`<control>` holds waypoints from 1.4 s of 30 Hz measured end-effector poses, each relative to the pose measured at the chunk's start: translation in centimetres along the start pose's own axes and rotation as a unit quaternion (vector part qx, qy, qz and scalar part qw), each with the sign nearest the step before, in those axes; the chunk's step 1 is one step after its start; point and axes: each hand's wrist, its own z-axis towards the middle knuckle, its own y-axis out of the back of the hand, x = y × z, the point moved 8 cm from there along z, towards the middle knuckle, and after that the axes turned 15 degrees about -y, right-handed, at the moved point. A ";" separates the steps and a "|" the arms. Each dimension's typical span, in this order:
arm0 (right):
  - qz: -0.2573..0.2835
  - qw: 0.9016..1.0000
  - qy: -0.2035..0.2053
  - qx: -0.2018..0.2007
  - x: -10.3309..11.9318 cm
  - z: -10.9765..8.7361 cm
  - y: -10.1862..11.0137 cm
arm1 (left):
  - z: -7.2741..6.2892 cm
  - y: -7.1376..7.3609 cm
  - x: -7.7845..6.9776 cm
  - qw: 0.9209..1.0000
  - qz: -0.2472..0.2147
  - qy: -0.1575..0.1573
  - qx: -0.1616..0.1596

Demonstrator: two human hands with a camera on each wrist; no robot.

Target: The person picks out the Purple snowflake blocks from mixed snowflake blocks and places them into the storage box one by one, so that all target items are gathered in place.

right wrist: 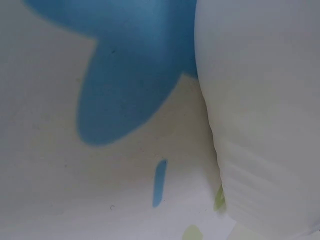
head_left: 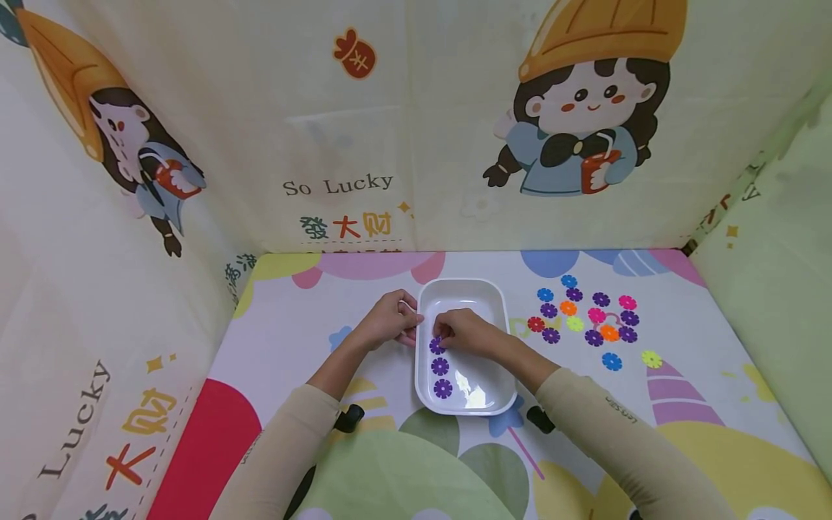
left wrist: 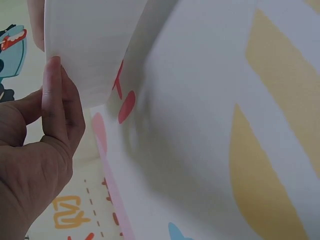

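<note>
Purple pieces (head_left: 440, 367) in white tray (head_left: 484, 367)

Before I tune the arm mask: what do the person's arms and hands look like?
Left sleeve and right sleeve: beige, ending on the forearm, small dark lettering on each. Small black piece beside the left, another beside the right. Left hand and right hand: bare, no gloves.
</note>
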 end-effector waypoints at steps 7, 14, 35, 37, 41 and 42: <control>0.000 1.000 0.000 0.003 0.1 -0.1 0.2 | 0.0 0.0 -0.2 1.000 -0.003 -0.006 0.000; -0.007 1.000 0.008 -0.002 0.4 -0.9 0.9 | 0.2 0.1 -0.1 1.000 0.000 -0.003 0.000; 0.022 0.995 0.012 -0.096 -0.9 -6.2 7.2 | 0.0 -0.1 -0.1 1.000 0.006 -0.002 -0.001; 0.028 0.994 0.008 -0.109 -1.6 -6.7 7.5 | -0.1 -0.1 0.0 1.000 0.004 0.000 -0.002; 0.042 0.989 -0.004 -0.139 -3.1 -7.6 8.0 | -0.1 -0.1 0.1 1.000 0.001 0.001 -0.004; 0.045 0.988 -0.006 -0.146 -3.4 -7.8 8.2 | -0.1 -0.1 0.1 1.000 -0.001 0.000 -0.004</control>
